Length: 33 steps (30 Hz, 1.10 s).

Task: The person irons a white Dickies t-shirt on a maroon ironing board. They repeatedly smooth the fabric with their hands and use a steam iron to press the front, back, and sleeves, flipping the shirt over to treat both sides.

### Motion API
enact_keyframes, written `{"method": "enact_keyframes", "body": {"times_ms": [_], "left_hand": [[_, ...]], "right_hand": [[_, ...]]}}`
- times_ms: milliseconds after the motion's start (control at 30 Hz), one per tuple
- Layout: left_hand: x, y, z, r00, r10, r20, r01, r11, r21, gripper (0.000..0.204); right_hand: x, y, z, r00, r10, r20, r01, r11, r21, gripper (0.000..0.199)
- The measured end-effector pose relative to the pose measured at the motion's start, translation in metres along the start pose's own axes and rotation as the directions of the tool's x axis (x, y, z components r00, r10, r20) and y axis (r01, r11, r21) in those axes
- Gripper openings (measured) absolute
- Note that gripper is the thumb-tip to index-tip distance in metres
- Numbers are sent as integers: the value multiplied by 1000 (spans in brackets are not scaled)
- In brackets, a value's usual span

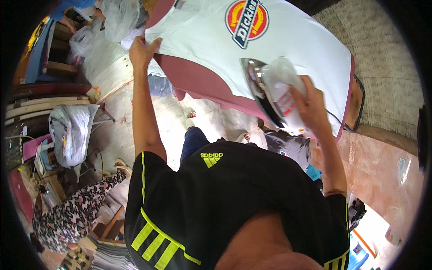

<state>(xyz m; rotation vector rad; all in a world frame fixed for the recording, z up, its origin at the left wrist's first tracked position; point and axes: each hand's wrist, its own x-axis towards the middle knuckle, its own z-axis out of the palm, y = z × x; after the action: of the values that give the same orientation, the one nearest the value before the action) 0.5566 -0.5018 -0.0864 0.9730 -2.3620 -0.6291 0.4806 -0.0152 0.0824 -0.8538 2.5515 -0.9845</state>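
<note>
Left hand (143, 53) pinches the edge of the white printed cloth shirt (302, 47); right hand (311, 106) grips the white plastic iron (275, 87), fabric contact unclear.

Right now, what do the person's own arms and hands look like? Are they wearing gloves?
No gloves: the left hand and right hand are bare, and no watch shows. The short black fabric left sleeve has thin neon-yellow piping and sits above a bare forearm. The right sleeve is short and black too.
</note>
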Motion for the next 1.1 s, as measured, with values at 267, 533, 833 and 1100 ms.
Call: {"method": "enact_keyframes", "body": {"times_ms": [267,533,833,1100], "left_hand": [[7,-15,17,996,-22,91,63,877,-476,33],[22,-10,17,995,27,97,36,803,-594,25],[22,-7,19,994,15,106,41,857,-513,24],[20,-9,14,990,-33,135,101,837,-537,27]], "right_hand": [[100,-78,111,982,-74,172,109,972,-209,36],[187,-126,166,947,-264,181,294,942,-160,35],[134,-95,119,964,-19,264,93,958,-270,43],[15,-38,77,979,165,116,-151,981,-120,33]]}}
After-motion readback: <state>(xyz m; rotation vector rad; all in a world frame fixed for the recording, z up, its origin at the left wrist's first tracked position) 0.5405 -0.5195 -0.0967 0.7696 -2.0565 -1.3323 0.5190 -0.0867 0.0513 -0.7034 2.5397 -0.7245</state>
